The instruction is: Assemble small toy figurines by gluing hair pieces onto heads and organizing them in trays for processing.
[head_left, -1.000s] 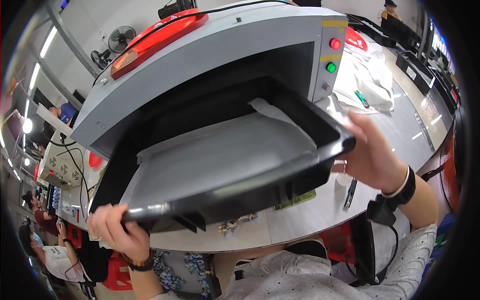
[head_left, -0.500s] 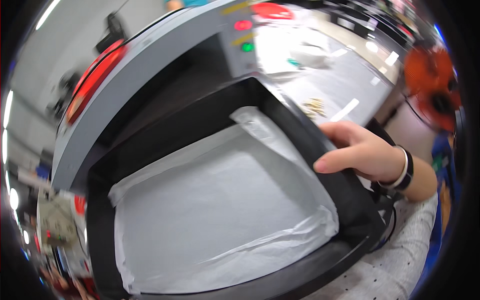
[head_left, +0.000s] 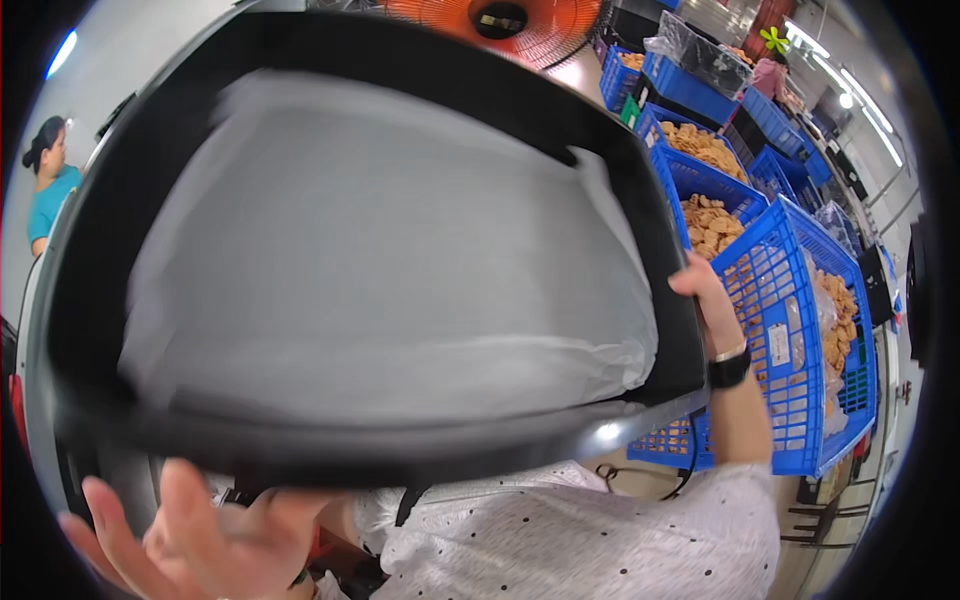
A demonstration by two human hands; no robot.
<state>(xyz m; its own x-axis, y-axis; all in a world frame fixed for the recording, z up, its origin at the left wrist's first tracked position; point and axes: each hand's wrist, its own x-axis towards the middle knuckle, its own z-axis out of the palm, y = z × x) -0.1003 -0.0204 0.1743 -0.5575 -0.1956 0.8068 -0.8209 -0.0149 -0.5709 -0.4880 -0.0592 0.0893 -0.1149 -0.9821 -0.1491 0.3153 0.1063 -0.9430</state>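
A deep black tray (head_left: 420, 455) fills the middle of the view, tilted and blurred by motion. It is lined with a pale sheet of paper (head_left: 380, 250), creased along its sides and bare on top. My right hand (head_left: 708, 300) grips the tray's right wall, the thumb on the rim and the other fingers mostly hidden behind it. At the lower left, my left hand (head_left: 215, 535) is just below the tray's near edge with its fingers spread. Whether its thumb side touches the tray's underside, I cannot tell.
Blue plastic crates (head_left: 800, 430) with tan, biscuit-like pieces (head_left: 838, 310) stand close on the right. A large orange fan (head_left: 560, 30) is beyond the tray's far edge. At the far left is a person in a teal top (head_left: 50, 205).
The view has swung right, from the grey machine with red and green buttons to the crates. The tray has turned along with my right hand. My left hand has come into view.
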